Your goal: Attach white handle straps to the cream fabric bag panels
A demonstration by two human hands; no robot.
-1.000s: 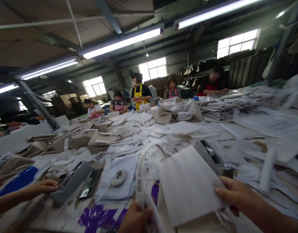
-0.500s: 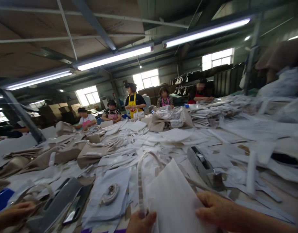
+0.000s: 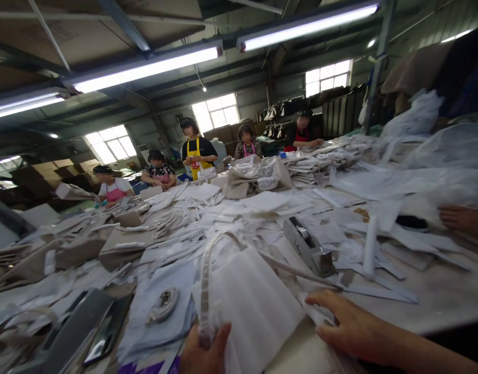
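Across the long worktable (image 3: 437, 306) littered with white cut pieces, a flat white non-woven fabric bag (image 3: 254, 306) is seen lying at the near edge; it is judged light, limp and best taken by its edges. Nothing is seen inside it. Its looped white handle strip (image 3: 204, 291) is pinched by the left hand (image 3: 202, 356), while the right hand (image 3: 345, 324) is laid flat, fingers together, on its right edge.

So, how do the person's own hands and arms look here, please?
Both hands, the left hand and the right hand, are bare: no gloves, and no rings or watch show. The right forearm is bare too, without a sleeve. Only a little of the left hand is in view.
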